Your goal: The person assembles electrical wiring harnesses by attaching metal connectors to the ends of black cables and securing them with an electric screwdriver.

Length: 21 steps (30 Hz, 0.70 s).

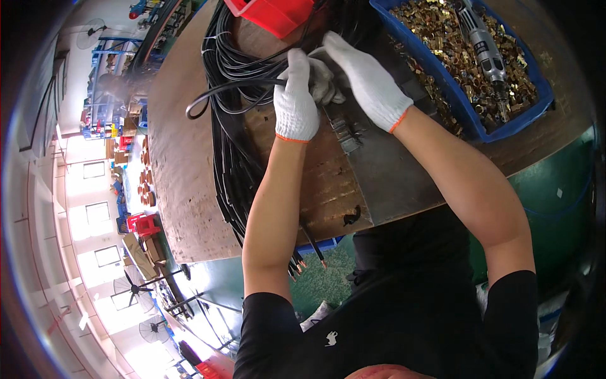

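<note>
Both my hands wear white knit gloves with orange cuffs and are close together above the far part of the table. My left hand [297,104] is closed round a black cable [237,84], and a bent loop of it sticks out to the left. Just right of it, my right hand [374,85] has its fingers curled in toward the left one; what they hold is hidden. Under and beside my left hand lies a large bundle of black cables [230,136], running toward the table's near edge, where copper-coloured ends [300,260] hang over.
A red bin [274,14] stands beyond my hands. On the right, a blue tray [451,95] holds many brass-coloured metal pieces, with a grey power driver [485,54] lying on them. Small metal blocks [346,137] sit on the worn table [183,158] below my hands.
</note>
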Available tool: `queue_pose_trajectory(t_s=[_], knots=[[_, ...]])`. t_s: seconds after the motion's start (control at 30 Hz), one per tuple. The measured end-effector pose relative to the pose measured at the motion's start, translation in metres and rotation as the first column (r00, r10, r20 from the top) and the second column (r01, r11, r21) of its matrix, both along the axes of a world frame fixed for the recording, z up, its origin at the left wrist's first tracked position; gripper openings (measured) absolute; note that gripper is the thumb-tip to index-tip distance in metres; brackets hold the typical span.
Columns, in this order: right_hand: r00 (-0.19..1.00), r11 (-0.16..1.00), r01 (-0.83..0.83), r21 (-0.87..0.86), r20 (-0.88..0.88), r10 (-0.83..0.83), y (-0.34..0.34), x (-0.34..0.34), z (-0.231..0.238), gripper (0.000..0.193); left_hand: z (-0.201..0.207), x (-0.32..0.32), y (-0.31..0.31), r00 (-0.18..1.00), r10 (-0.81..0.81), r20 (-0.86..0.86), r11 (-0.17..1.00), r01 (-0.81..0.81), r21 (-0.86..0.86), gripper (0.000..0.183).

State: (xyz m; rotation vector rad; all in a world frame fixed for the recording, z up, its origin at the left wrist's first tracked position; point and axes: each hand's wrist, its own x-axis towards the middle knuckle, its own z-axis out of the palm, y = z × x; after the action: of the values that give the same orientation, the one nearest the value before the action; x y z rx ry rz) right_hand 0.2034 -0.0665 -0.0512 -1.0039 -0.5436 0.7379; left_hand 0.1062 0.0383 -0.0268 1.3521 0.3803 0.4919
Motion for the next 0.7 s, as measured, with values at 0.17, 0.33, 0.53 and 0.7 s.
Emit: queue_pose_trajectory(t_s=[0.17,0.33,0.53,0.7], knots=[[0.972,0.983,-0.045,-0.177,0.218,0.084,0.005,0.001,0.007,0.062,-0.01,0.013,-0.015,0.975,0.22,0.009,0.972,-0.22,0.077,0.027],[0.901,0.977,0.038,-0.211,0.43,0.057,0.008,-0.001,0.006,0.05,-0.033,0.007,-0.011,0.979,0.172,0.106,0.967,-0.188,0.173,0.024],[0.946,0.994,-0.04,-0.103,0.316,0.071,0.001,0.005,-0.009,0.043,-0.023,0.0,-0.03,0.959,0.283,-0.012,0.902,-0.262,0.342,0.033],[1.0,0.997,0.005,-0.071,0.007,-0.005,-0.021,-0.007,0.006,0.041,0.024,-0.048,-0.039,0.853,0.483,-0.2,0.828,-0.519,-0.213,0.066]])
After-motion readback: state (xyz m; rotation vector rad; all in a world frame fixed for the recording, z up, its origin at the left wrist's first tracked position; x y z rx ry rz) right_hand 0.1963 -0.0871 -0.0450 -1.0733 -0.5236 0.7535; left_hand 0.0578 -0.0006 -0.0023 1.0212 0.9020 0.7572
